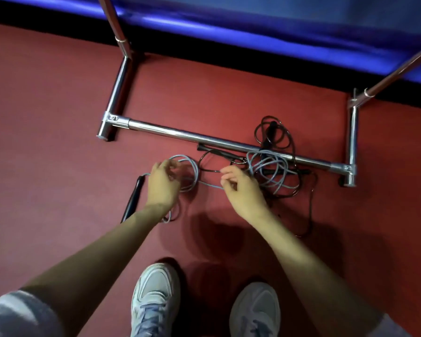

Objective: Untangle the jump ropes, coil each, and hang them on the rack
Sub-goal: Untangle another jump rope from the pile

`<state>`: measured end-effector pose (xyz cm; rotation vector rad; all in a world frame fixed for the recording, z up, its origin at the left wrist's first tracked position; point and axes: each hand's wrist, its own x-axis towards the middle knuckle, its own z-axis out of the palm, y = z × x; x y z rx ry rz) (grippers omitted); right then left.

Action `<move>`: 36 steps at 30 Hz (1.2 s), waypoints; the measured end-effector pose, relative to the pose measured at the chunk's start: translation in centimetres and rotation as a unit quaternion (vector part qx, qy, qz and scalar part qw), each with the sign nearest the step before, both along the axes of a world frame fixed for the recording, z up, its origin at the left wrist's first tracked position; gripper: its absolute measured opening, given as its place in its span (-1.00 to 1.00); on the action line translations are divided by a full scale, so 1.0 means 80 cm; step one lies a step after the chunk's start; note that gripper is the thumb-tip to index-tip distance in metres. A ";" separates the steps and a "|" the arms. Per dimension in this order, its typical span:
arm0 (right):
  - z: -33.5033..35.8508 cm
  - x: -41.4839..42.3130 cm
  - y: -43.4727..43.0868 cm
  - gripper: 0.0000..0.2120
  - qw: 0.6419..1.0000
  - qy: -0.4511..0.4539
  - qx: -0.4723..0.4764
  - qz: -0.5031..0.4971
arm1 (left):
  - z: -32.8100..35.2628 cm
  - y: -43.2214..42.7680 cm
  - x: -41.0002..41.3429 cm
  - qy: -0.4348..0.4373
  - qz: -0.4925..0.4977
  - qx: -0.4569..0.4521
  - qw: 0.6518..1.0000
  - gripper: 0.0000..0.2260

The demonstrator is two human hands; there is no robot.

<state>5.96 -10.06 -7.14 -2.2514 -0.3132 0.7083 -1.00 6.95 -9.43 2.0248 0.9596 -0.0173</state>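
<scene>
Left grip [164, 184] is curled round a small coil of the grey rope [188, 171]. Right grip [243, 190] pinches a strand of the same rope just beside it, where the strand runs off toward the tangle.

Grey rope is part coiled at left. The rest is knotted w/ the black rope [287, 144] on the floor [58, 117], right of centre, against the base bar of the rack [204, 138]. Black loops lie on both sides of that bar. A dark handle [134, 197] lies on the floor just left of the left grip, w/ grey cord leading into it.

Handling, as a judgement: the cord looks thin, light and limp but springy, prob. plastic-coated and so slick. Loops would likely spring open if let go. Best hold is on the cord close to each snag, feeding slack through. Hauling from the stiff handle would prob. tighten the knots.

Further out are two pale shoes [156, 300] below and a blue mat [277, 32] behind the rack.
</scene>
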 end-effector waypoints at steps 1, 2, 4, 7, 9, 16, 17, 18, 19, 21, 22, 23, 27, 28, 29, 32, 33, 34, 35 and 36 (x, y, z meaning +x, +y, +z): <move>-0.008 -0.010 0.003 -0.79 1.000 0.011 -0.006 0.009 | -0.007 0.004 -0.011 -0.003 -0.005 0.047 0.999 -0.82; -0.016 -0.019 0.005 -0.77 0.999 0.022 -0.013 0.019 | -0.012 0.008 -0.022 -0.005 0.004 0.086 0.996 -0.77; -0.030 -0.032 0.004 -0.69 0.998 0.042 -0.029 0.039 | -0.021 0.016 -0.039 0.008 0.055 0.137 0.989 -0.70; -0.042 -0.038 0.001 -0.61 0.995 0.054 -0.057 0.054 | -0.030 0.029 -0.061 0.125 0.153 0.107 0.974 -0.61; -0.046 -0.039 0.003 -0.60 0.995 0.056 -0.068 0.051 | -0.035 0.036 -0.075 0.198 0.147 0.090 0.965 -0.62; -0.054 -0.060 0.047 -0.61 0.992 0.082 -0.059 0.071 | -0.047 0.054 -0.074 0.159 0.072 0.035 0.984 -0.83; -0.056 -0.061 0.051 -0.60 0.992 0.071 -0.068 0.075 | -0.044 0.050 -0.071 0.140 0.058 0.035 0.988 -0.85; -0.056 -0.061 0.054 -0.59 0.993 0.047 -0.082 0.075 | -0.039 0.045 -0.067 0.113 0.056 0.031 0.992 -0.86; -0.057 -0.060 0.055 -0.58 0.993 0.008 -0.098 0.068 | -0.033 0.041 -0.062 0.082 0.064 0.024 0.994 -0.85; -0.055 -0.057 0.055 -0.55 0.987 -0.090 -0.129 0.041 | -0.020 0.034 -0.050 0.038 0.093 -0.023 0.995 -0.85; -0.057 -0.053 0.054 -0.53 0.980 -0.129 -0.149 0.035 | -0.014 0.032 -0.043 0.022 0.110 -0.076 0.991 -0.87; -0.059 -0.048 0.050 -0.52 0.972 -0.147 -0.181 0.040 | -0.009 0.029 -0.037 0.001 0.132 -0.145 0.981 -0.90; -0.067 -0.029 0.028 -0.67 0.934 -0.133 -0.307 0.128 | 0.016 0.010 -0.014 -0.069 0.218 -0.337 0.913 -0.78; -0.067 -0.028 0.025 -0.72 0.932 -0.126 -0.305 0.152 | 0.020 0.002 -0.012 -0.069 0.197 -0.363 0.908 -0.75; -0.065 -0.027 0.022 -0.76 0.935 -0.113 -0.289 0.169 | 0.022 -0.006 -0.013 -0.057 0.161 -0.378 0.910 -0.74; -0.049 -0.030 0.013 -0.85 0.979 -0.063 -0.133 0.144 | 0.015 -0.029 -0.024 0.011 -0.006 -0.282 0.959 -0.86; -0.037 -0.030 0.010 -0.88 0.989 -0.040 -0.078 0.118 | 0.010 -0.034 -0.030 0.025 -0.060 -0.219 0.974 -0.81; -0.026 -0.030 0.006 -0.91 0.995 -0.013 -0.031 0.097 | 0.006 -0.038 -0.034 0.031 -0.111 -0.167 0.979 -0.76; -0.014 -0.028 0.002 -0.92 0.996 0.018 0.001 0.086 | 0.003 -0.038 -0.037 0.028 -0.151 -0.127 0.980 -0.76; -0.001 -0.025 -0.002 -0.93 0.995 0.040 0.021 0.088 | 0.004 -0.039 -0.038 0.023 -0.173 -0.103 0.979 -0.80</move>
